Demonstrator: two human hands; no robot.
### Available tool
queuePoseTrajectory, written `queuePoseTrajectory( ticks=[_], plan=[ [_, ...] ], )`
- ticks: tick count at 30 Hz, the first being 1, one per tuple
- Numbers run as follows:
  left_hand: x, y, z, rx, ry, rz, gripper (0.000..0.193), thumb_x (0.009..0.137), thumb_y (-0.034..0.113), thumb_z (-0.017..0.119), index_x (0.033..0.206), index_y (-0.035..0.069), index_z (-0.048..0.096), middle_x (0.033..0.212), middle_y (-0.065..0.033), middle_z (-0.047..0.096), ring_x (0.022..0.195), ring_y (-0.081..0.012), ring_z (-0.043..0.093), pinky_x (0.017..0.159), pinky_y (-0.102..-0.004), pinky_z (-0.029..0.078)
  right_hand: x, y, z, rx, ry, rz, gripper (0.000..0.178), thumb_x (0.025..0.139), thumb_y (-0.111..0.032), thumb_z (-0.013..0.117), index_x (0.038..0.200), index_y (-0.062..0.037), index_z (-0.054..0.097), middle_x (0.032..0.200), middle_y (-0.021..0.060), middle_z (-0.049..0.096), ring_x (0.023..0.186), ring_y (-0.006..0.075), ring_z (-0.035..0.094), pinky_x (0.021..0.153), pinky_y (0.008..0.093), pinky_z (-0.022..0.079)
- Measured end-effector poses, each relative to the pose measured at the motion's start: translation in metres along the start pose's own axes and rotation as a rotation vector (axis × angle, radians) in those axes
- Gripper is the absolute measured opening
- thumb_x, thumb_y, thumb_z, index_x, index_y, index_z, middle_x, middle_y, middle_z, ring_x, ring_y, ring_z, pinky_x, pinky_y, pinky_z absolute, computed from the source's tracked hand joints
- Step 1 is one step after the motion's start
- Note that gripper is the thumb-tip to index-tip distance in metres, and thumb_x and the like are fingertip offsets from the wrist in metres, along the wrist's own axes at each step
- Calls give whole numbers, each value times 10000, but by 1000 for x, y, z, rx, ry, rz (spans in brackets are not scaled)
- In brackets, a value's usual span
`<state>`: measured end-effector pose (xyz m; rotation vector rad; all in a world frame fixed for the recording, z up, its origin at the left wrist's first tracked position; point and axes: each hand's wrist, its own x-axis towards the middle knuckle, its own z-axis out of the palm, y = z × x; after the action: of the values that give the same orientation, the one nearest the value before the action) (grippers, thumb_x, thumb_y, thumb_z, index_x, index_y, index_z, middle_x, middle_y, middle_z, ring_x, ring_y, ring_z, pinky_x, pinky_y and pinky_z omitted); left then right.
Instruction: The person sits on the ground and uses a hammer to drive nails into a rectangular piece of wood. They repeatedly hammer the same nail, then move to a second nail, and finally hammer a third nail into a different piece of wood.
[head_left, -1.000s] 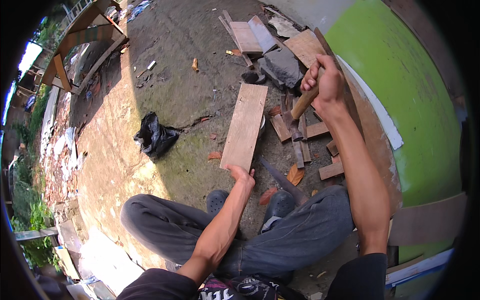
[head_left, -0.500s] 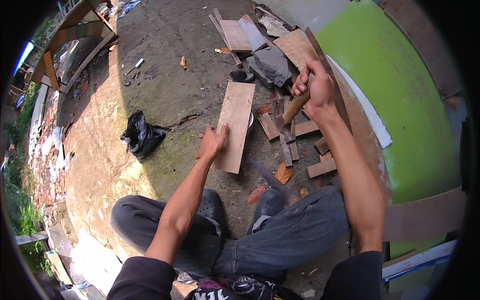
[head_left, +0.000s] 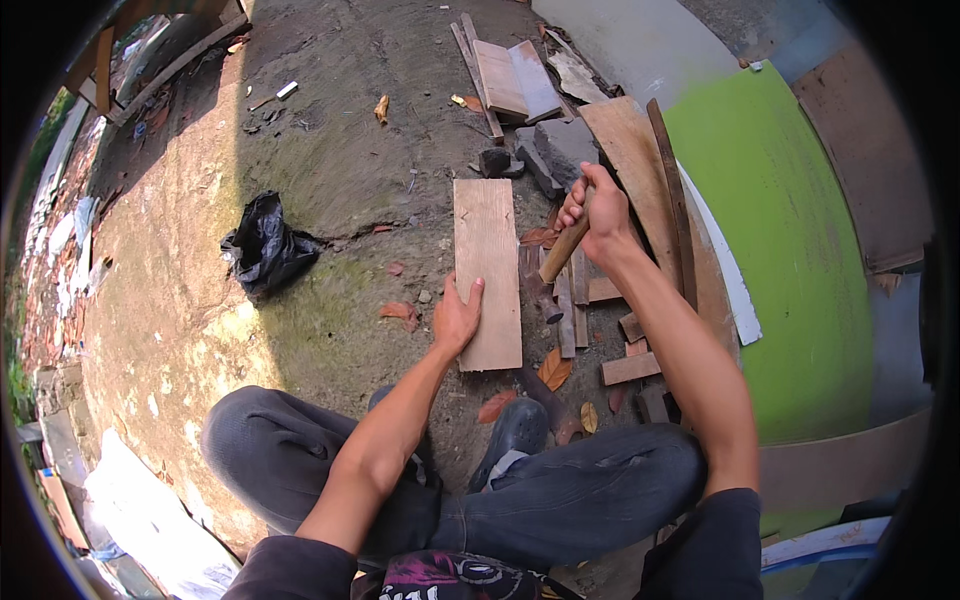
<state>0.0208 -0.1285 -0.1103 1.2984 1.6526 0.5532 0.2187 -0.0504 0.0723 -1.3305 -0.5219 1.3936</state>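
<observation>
A flat, pale wooden board (head_left: 488, 260) is raised in front of me, its long side running away from me. My left hand (head_left: 458, 318) grips its left edge near the close end, thumb on top. Small dark marks show near the board's far end, too small to make out. My right hand (head_left: 600, 215) is wrapped round the wooden handle of a hammer (head_left: 563, 252). The hammer's dark metal head hangs just right of the board, over several narrow wood strips; whether it touches anything I cannot tell.
Wood offcuts (head_left: 630, 368) lie to the right, beyond my knee. Grey stones (head_left: 565, 150) and stacked boards (head_left: 500, 82) sit farther off. A green panel (head_left: 790, 250) leans at the right. On the left is a black plastic bag (head_left: 266, 245). Dry leaves (head_left: 555, 370) are scattered about.
The board has turned from a slant to nearly straight ahead. My right hand and the hammer have shifted left and a little nearer, closer to the board. The whole view has swung slightly.
</observation>
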Motion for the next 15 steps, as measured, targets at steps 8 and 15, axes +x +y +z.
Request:
queuePoseTrajectory(
  ticks=[8, 15],
  plan=[
    [4, -6, 5, -75, 55, 40, 666, 921, 543, 539, 1342, 32, 463, 1073, -289, 664, 1003, -458, 638, 885, -496, 481, 75, 18, 31, 7, 94, 53, 426, 926, -398, 477, 611, -125, 387, 490, 27, 377, 447, 186, 406, 519, 370, 391],
    [5, -9, 8, -80, 63, 20, 673, 912, 548, 546, 1347, 41, 457, 1031, -308, 666, 967, -484, 638, 866, -520, 483, 110, 3, 48, -22, 171, 14, 416, 921, -410, 468, 620, -136, 385, 488, 19, 376, 438, 188, 402, 513, 373, 376]
  ],
)
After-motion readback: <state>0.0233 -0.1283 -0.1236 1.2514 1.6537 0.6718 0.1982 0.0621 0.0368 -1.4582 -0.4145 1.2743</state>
